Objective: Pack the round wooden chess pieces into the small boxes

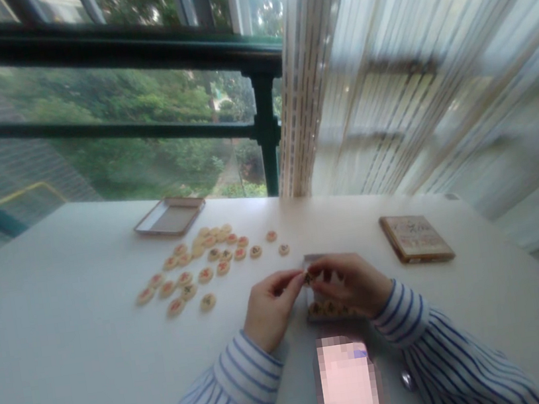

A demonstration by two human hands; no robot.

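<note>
Between the fingertips of both my hands is a round Chinese chess piece [307, 279] with a dark character on it. My left hand [269, 309] pinches it from the left, and my right hand [351, 281] meets it from the right. Beneath my hands sits a shallow grey tray [312, 298], partly covered by my right hand. A row of dark-marked chess pieces [330, 308] lies along the tray's near side. Left of my hands, many loose chess pieces [205, 275] with red or dark characters are scattered on the white table [92, 334], some piled together.
An open shallow box lid [190, 208] lies at the table's far left. To the right is a flat brown box [417, 236] with writing. A pixelated pink shape [346, 385] covers the near middle, beside a small shiny object [407, 380]. A green railing [267, 135] and striped curtain [412, 75] stand behind.
</note>
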